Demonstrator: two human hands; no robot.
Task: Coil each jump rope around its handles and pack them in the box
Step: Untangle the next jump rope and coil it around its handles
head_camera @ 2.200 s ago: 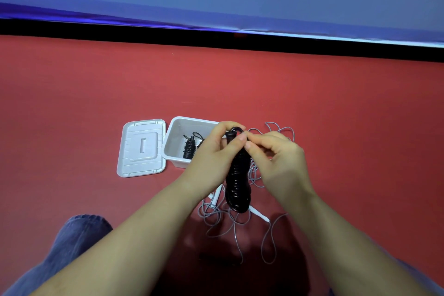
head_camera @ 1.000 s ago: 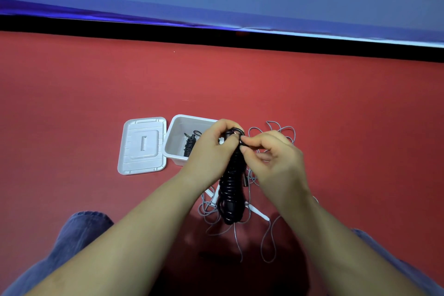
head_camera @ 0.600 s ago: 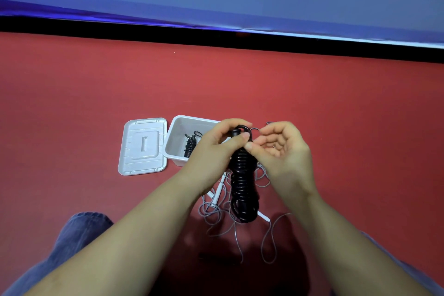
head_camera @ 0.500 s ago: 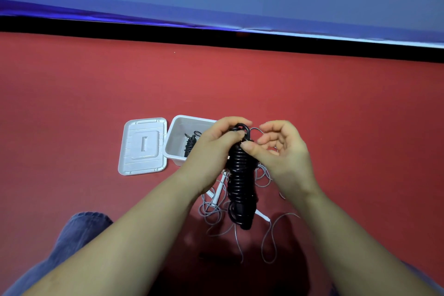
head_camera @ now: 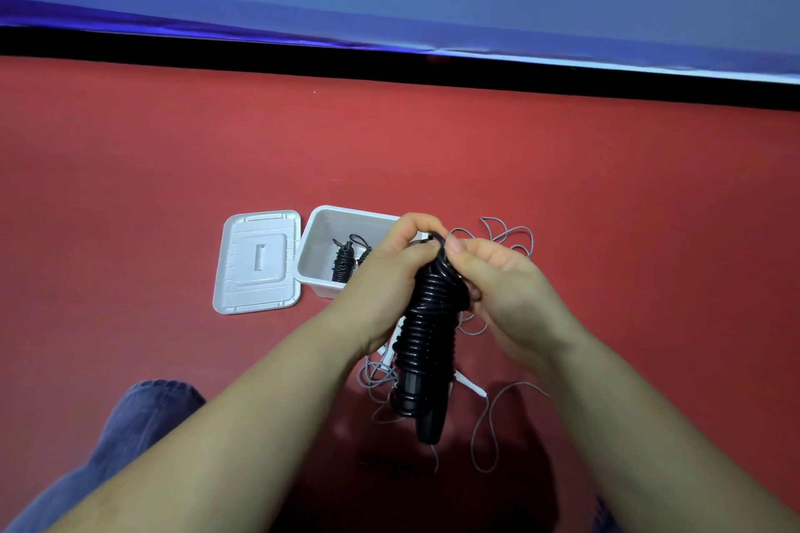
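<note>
Both forearms reach in from the lower corners and meet at centre, above the red floor. Left hand: fingers curled round the upper end of the black jump rope, thumb laid across the top of the bundle, knuckles facing the camera. Right hand: closed on the same upper end from the opposite side, thumb and forefinger pinching the cord at the topmost loop, remaining fingers tucked behind the coil. The rope is wound in tight turns around its handles and hangs near vertical between the hands, the two handle ends protruding below the last turn, clear of the floor. White box: open, on the floor just left of the left hand, holding another coiled black rope against its near wall. Lid: flat on the floor, touching or just beside the box's left wall; cannot tell which. Loose grey rope: tangled on the floor beneath and behind the hands, with white handles partly showing under the bundle. Blue-jeaned knee at lower left.
</note>
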